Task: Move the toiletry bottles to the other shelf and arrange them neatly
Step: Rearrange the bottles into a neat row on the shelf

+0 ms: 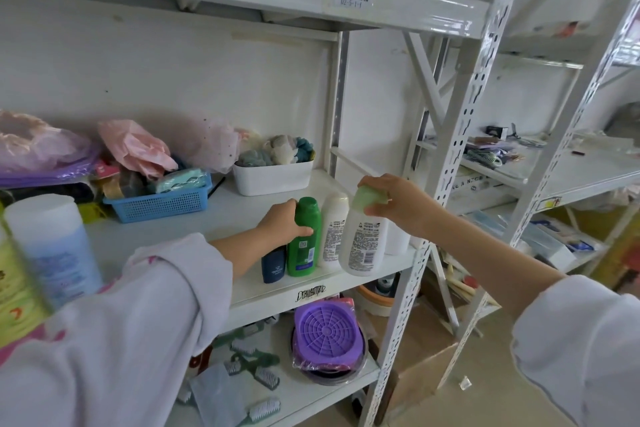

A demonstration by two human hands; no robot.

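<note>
On the shelf (214, 218), left grip (282, 224) clasps green bottle (304, 239).

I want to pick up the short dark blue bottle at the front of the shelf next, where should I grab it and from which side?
Grip the dark blue bottle by its lower body from the front, at the shelf edge. It stands upright but shorter than the green bottle pressed against its right, and the left hand covers its top, so the cap is blocked; front and left faces are free.
</note>
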